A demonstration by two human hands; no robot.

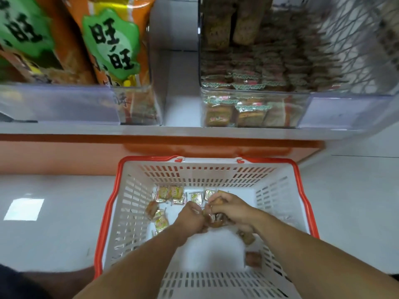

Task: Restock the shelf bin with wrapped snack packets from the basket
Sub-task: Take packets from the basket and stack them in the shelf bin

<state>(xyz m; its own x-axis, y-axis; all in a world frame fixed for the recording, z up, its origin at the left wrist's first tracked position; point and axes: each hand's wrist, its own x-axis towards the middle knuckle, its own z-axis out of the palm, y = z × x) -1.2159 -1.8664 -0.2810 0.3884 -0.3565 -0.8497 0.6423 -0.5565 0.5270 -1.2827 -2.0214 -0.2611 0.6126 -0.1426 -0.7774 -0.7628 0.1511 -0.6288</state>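
Both grips, left hand (191, 214) and right hand (232, 209), are clenched on snack packets (213, 219) mid-basket (218, 164), with the shelf bin (254, 108) lying straight above its far rim.

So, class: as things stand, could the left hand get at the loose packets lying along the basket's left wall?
Probably yes. The left hand is already down inside the basket, the packets lie uncovered just to its left, and nothing stands between. It does seem busy gathering packets with the right hand.

The basket (129, 212) is matt white slotted plastic with a red rim; its snack packets (162, 223) wear glossy film. The shelf bin (254, 111) is clear, smooth plastic.
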